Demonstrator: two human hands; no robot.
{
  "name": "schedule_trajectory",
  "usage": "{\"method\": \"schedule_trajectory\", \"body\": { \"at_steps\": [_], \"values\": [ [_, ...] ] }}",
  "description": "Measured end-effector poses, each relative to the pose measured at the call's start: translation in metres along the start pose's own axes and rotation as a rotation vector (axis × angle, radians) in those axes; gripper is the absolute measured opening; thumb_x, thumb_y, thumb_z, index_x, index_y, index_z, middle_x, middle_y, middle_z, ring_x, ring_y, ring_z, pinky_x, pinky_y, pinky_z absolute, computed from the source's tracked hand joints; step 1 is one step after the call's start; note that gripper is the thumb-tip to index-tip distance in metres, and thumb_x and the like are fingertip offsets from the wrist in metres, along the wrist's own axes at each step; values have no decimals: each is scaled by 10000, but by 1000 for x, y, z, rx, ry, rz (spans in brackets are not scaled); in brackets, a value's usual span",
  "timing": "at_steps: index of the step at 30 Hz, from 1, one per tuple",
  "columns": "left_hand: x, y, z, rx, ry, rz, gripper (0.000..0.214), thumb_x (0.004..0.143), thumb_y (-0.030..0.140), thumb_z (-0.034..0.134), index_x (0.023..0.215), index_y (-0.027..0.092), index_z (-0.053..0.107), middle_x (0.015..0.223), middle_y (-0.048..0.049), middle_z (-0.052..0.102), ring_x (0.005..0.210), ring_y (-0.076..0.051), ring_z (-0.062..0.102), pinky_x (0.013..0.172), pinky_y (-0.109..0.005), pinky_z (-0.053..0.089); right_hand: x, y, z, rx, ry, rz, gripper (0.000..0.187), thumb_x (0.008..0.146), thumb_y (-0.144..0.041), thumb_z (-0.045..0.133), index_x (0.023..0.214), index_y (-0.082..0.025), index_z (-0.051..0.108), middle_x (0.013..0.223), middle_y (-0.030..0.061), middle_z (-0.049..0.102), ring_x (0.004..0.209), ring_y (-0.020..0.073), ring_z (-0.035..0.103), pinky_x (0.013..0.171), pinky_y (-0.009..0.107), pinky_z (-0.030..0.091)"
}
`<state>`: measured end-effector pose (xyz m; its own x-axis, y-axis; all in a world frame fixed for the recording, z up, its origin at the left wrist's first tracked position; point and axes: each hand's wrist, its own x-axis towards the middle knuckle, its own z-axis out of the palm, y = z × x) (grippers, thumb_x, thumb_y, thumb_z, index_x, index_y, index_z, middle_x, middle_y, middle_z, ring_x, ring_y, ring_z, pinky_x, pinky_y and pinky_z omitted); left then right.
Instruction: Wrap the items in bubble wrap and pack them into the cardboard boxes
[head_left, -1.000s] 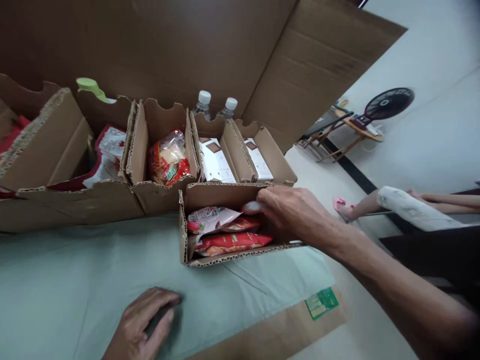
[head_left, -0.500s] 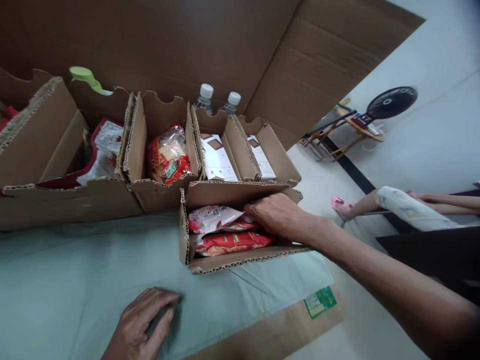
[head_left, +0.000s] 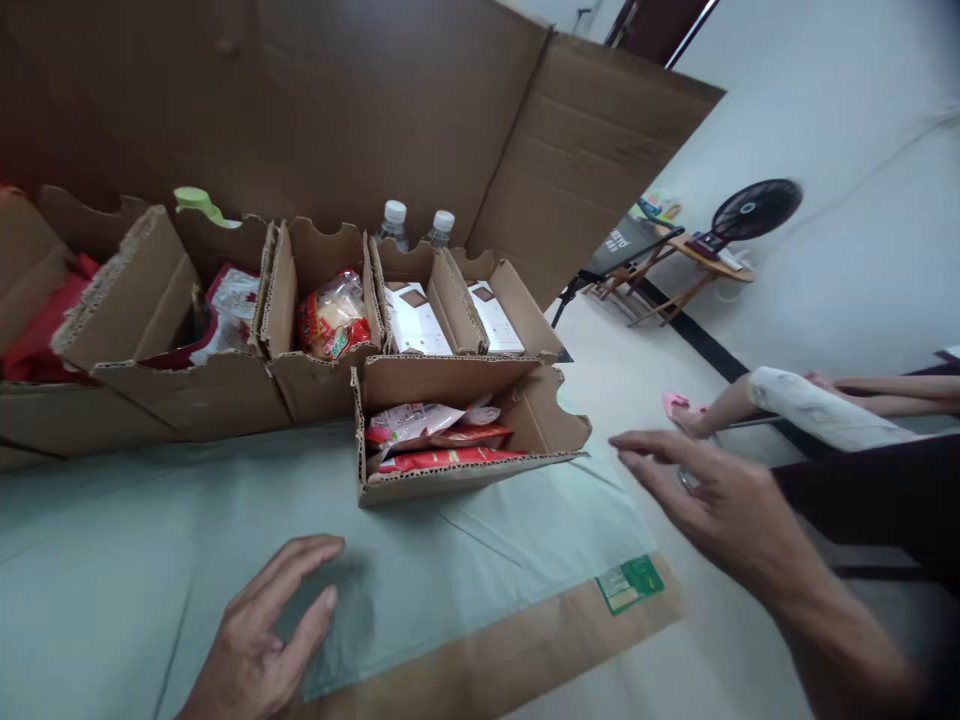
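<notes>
Head view: both hands are free of any load, with the fingers loose. The left hand [head_left: 262,635] comes in from the bottom edge, left of the middle, over the pale green cloth [head_left: 187,520]. Its fingers bend gently forward and point rightward, while the thumb stands off below them, leaving a rounded gap. Whether it touches the cloth, I cannot tell. The right hand [head_left: 712,505] reaches up and leftward from the lower right, its forearm slanting. Its fingers stretch toward the box, nearly straight and close together, and a ring [head_left: 687,480] shows on one of them. The fingertips are near the box's right end but apart from it.

That cardboard box [head_left: 457,483] rests on the cloth between the two hands, its long side against or just in front of a row of boxes [head_left: 315,392]; which, I cannot tell. Inside it, toward the left, a pink-and-white packet [head_left: 416,421] leans behind a red packet [head_left: 450,459]. White cartons [head_left: 418,325] stand in two compartments behind.
</notes>
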<state>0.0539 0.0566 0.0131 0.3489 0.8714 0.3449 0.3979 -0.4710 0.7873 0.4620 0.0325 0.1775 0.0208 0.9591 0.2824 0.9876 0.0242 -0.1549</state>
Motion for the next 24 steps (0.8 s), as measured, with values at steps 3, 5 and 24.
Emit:
{"method": "schedule_trajectory", "body": {
  "at_steps": [3,5,24],
  "values": [
    [11,4,-3,-20,-32,-166,476,956,374,604,1426,328,549,1336,-74,692,1029,-221,746,845,-327,642,-19,2,35,197,-105,125,313,922,-427,608,1153,-238,703,1052,78,792,746,217,727,542,306,564],
    [27,3,5,-91,-28,-245,659,946,414,607,1558,324,382,1507,-114,564,1231,-284,667,988,-448,597,-20,-4,65,306,-129,159,418,877,-446,642,1236,-232,659,1161,96,767,810,233,725,668,362,609],
    [-41,13,-29,-171,166,-351,589,889,454,669,1412,220,532,1411,-148,622,1409,-374,512,1198,-596,382,-68,-147,106,658,41,67,184,840,-350,658,933,-208,728,989,112,770,922,288,707,824,406,579]
  ]
}}
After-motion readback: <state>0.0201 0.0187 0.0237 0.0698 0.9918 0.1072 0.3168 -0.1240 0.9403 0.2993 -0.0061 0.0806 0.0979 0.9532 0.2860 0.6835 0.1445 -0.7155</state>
